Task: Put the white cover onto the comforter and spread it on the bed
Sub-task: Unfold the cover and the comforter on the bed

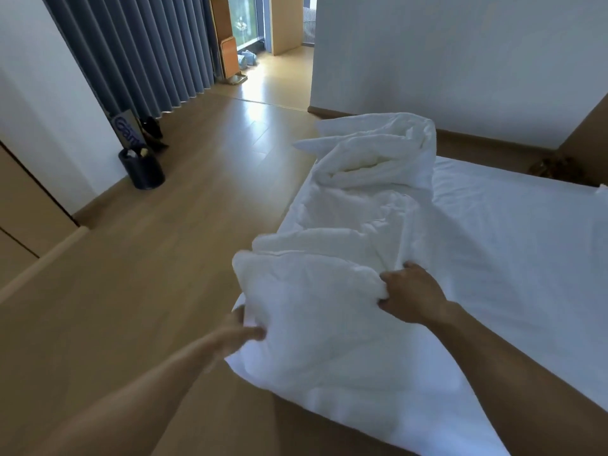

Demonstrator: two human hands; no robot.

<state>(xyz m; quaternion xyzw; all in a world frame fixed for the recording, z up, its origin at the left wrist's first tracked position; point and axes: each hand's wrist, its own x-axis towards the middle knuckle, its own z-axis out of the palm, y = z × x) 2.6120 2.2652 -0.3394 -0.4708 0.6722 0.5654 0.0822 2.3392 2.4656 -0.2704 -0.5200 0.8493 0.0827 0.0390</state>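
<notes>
A white comforter [355, 205] lies bunched in a long heap along the left edge of the bed [526, 232], its near end lifted and hanging over the bed's corner. My right hand [411, 294] grips a fold of that near end from the right side. At the lower left edge of the same white bundle, my left hand [240, 334] is blurred, its fingers against the fabric. I cannot tell the white cover apart from the comforter; the whole heap is white.
Wooden floor [164, 258] stretches to the left of the bed. A dark bin [141, 169] stands by the white wall near grey curtains [148, 51]. A wooden wardrobe [19, 209] is at the far left. A white wall [460, 60] rises behind the bed.
</notes>
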